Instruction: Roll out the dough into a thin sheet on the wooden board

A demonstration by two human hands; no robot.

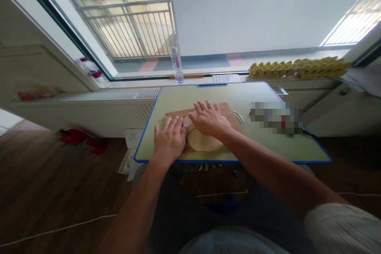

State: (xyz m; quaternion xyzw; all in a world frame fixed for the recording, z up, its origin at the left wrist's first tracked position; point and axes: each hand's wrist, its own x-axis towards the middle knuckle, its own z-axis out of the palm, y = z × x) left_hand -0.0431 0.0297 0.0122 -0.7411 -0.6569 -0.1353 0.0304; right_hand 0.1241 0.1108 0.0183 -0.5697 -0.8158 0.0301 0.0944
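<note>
A flat, pale round of dough (205, 141) lies on a wooden cutting board (228, 112) with a metal handle at its right end. My right hand (207, 118) rests flat across the upper part of the dough, fingers stretched out and somewhat apart. At the dough's left edge, my left hand (170, 138) lies on the board with its fingers extended and its thumb side close against the dough. Part of the dough is hidden under the right hand. Neither hand is wrapped around anything.
The board sits on a small blue-edged table (184, 96). A blurred-out object (275, 118) lies at its right. Behind, the window sill holds a clear bottle (177, 67) and a yellow braided item (297, 68). Red fire extinguishers (81, 139) are on the floor at left.
</note>
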